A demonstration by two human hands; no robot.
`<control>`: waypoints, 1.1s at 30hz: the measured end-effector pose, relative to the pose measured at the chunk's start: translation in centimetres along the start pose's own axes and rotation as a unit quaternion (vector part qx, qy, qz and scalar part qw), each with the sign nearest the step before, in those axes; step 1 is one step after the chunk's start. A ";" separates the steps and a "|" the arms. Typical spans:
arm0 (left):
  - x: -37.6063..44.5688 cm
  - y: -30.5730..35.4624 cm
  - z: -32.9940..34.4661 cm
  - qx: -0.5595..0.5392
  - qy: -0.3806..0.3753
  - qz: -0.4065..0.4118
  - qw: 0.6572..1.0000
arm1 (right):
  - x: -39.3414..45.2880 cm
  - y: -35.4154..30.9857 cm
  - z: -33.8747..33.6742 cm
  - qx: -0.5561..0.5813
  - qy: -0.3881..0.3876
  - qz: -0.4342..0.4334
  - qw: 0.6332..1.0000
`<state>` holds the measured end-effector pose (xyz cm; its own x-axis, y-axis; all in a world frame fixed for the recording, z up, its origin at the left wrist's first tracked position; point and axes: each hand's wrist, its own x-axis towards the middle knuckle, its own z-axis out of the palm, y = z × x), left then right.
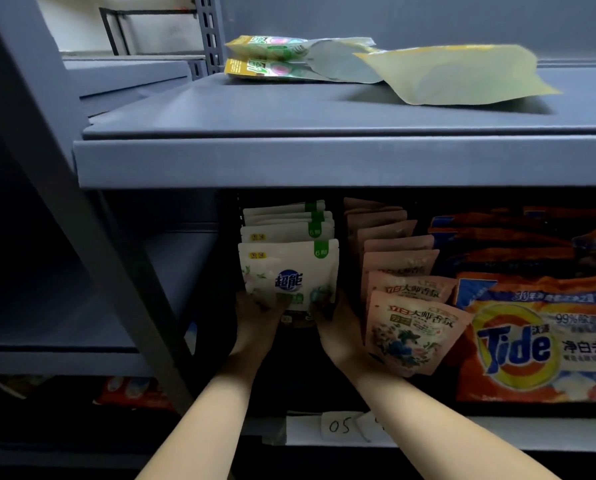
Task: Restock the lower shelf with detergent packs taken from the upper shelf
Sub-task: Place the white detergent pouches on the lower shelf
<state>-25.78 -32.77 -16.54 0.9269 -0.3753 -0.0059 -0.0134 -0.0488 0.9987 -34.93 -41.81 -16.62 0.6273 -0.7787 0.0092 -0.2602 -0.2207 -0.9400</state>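
Two hands are in view, the left hand (255, 315) and the right hand (336, 323). Between and just beyond them stands a row of white packs (288, 268), about five by their top edges. Just right of the right hand runs a row of pink packs (407, 337), about seven. Farther right lie orange Tide bags (535, 341); their count is unclear. High above the hands, three packs (456, 72) lie flat on the upper shelf (289, 112).

I am seeing a row of pink floral pouches (405, 327) standing upright. Just right of them, orange Tide bags (535, 337) are lying stacked. Below the pouches, a white paper label marked "05" (340, 426) is sticking to grey edging.
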 end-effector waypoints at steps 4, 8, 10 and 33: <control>-0.2 -0.5 0.1 0.087 0.027 0.019 0.996 | -0.1 -0.2 -0.2 -0.047 -0.001 -0.025 0.999; -0.5 -0.3 -0.1 0.138 0.048 0.018 0.989 | -0.7 -0.7 -0.3 -0.121 0.024 -0.069 0.990; -0.8 0.0 -0.2 0.157 0.052 0.014 0.986 | -1.3 -1.0 -0.3 -0.137 0.020 -0.070 0.988; -17.0 15.3 -2.9 0.374 0.004 0.128 0.919 | -12.8 -10.8 -14.0 -0.295 -0.083 -0.216 0.927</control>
<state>-40.68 -24.48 -1.07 0.8602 -0.4567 0.2269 -0.4821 -0.5834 0.6536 -50.38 -37.71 -1.80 0.8582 -0.4524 0.2427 -0.2835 -0.8116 -0.5108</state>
